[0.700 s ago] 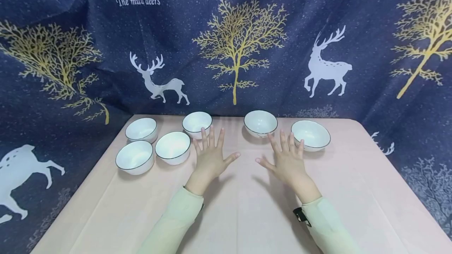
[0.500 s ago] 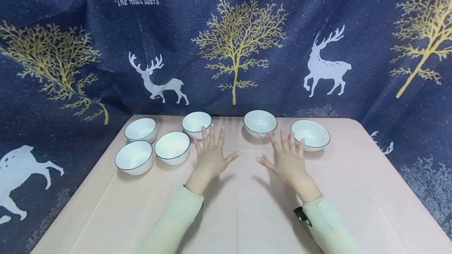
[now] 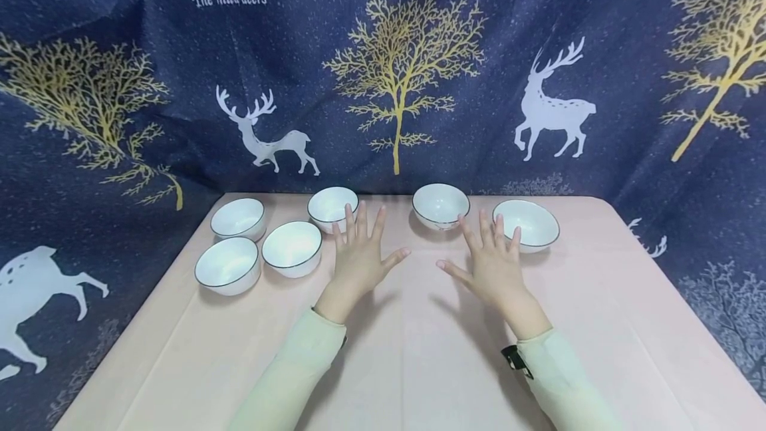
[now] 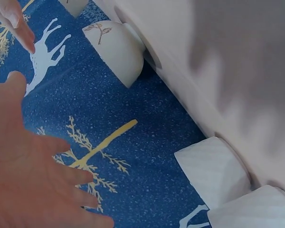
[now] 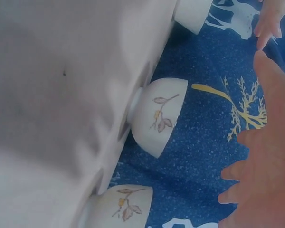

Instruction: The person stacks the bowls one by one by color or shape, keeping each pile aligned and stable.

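My left hand (image 3: 359, 265) hovers over the table with its fingers spread, holding nothing. In the head view its fingertips overlap the front of a white dark-rimmed bowl (image 3: 330, 203). Another such bowl (image 3: 292, 249) stands to the left of that hand. My right hand (image 3: 495, 270), also spread and holding nothing, hangs over the table's right half. Just beyond its fingers are a bowl (image 3: 441, 203) at the back and a partly covered bowl (image 3: 535, 221) at the right. The right wrist view shows a brown leafy sprig on the side of a bowl (image 5: 159, 114).
Two more white bowls stand at the far left, one at the back (image 3: 238, 217) and one in front (image 3: 227, 263). A pale pink cloth covers the table (image 3: 407, 364). Behind it hangs a navy curtain (image 3: 359, 105) printed with deer and trees.
Both hands have shifted slightly upward in the head view, fingers still spread. The camera has tilted a little. The bowls stay where they were on the table.
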### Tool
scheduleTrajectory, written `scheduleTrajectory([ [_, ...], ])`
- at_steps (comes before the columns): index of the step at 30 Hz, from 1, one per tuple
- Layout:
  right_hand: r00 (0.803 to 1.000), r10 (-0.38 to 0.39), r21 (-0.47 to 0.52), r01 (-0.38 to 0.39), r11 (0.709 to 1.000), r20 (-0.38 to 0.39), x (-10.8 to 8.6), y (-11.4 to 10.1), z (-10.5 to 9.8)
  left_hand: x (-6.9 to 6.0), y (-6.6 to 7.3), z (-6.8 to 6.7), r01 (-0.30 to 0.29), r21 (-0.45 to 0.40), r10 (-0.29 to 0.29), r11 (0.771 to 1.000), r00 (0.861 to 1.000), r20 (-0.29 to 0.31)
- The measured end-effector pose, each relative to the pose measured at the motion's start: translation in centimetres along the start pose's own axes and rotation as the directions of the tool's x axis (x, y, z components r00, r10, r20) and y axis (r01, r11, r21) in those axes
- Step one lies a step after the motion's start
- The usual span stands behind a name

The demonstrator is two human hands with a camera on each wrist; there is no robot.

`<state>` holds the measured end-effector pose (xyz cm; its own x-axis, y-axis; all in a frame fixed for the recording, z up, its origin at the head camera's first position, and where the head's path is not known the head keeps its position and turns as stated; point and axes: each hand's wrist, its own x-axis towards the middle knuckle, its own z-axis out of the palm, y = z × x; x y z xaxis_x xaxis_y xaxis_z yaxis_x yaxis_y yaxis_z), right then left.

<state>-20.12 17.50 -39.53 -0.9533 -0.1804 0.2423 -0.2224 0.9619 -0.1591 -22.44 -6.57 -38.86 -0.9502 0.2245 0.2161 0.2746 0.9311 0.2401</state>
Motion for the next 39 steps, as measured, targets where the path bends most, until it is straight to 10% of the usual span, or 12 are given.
scheduleTrajectory([
  [20, 0.993, -0.03, 0.087, 0.04, 0.995, -0.115, 0.5, 1.7, -2.2, 0.8, 0.7, -0.3, -0.139, -0.081, 0.127, 0.987, 0.982, -0.14],
  [39, 0.968, -0.011, 0.16, 0.053, 0.986, -0.252, 1.2, 5.1, -4.7, 4.1, 1.6, -1.9, -0.201, -0.169, 0.182, 0.965, 0.975, -0.124],
])
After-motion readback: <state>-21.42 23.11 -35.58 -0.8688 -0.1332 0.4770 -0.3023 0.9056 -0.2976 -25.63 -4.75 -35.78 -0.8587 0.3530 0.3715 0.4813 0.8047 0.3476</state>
